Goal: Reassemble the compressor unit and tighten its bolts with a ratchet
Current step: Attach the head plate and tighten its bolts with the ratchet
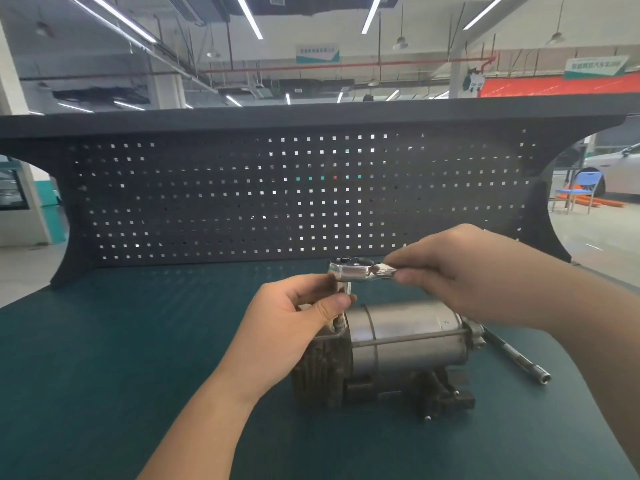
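The compressor unit (pixel 401 344), a silver cylinder on a dark finned housing, lies on its side on the green bench mat (pixel 104 358). A chrome ratchet (pixel 353 270) stands over its left end, its extension and socket pointing down onto a bolt at the housing flange. My left hand (pixel 294 317) pinches the extension shaft just below the ratchet head. My right hand (pixel 450 268) grips the ratchet handle, which is mostly hidden inside the fingers and points to the right.
A long steel extension bar (pixel 519 358) lies on the mat right of the compressor. A dark pegboard panel (pixel 294 192) rises along the back edge of the bench. A blue chair (pixel 578 188) and a white car stand beyond at far right.
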